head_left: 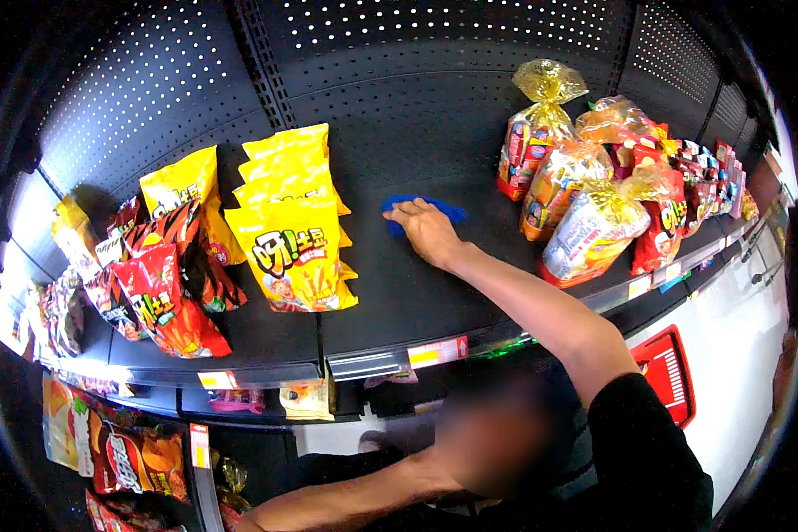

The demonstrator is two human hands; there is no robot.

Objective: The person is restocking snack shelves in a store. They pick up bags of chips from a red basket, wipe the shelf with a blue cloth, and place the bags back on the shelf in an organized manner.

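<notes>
My right hand [426,232] reaches onto the bare middle of a black shelf [399,297]. It presses down on a blue cloth [448,211], with the fingers bent over it; part of the cloth is hidden beneath the hand. To the left of this hand stands a row of yellow snack bags [297,257], one behind another. Clear gift bags of snacks [594,235], tied with gold film, stand to its right. My left forearm [346,496] crosses the lower edge, and its hand is out of view.
Red and black snack bags [173,301] stand farther left. A perforated black back panel [452,53] rises behind the shelf. Price tags [437,353] line its front edge. More snack bags [137,457] sit on a lower shelf. A red basket [665,372] shows at right below.
</notes>
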